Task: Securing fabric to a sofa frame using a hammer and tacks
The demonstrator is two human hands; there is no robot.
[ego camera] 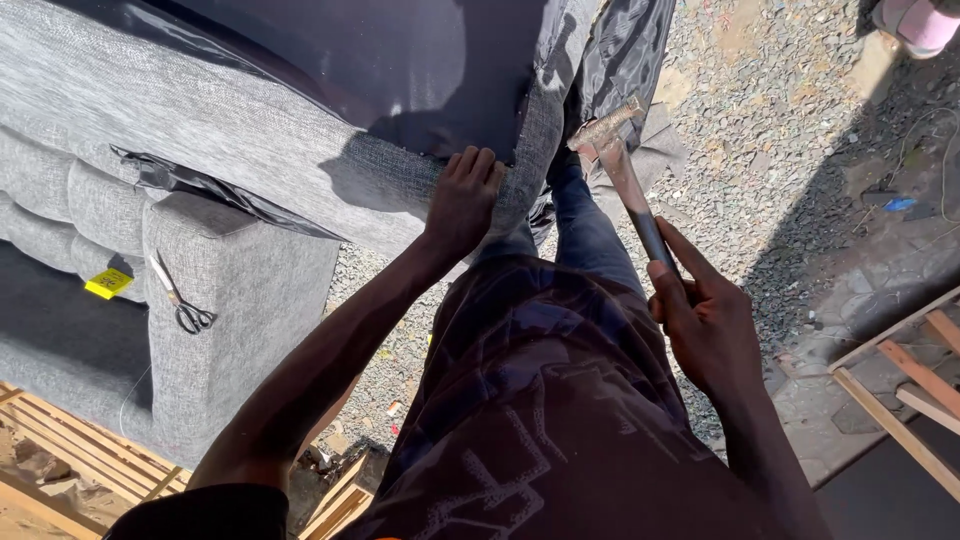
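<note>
1 small yellow rectangular label (109,283) on the grey sofa's (240,300) side, far left

head cam, steep down, close on hands
</note>
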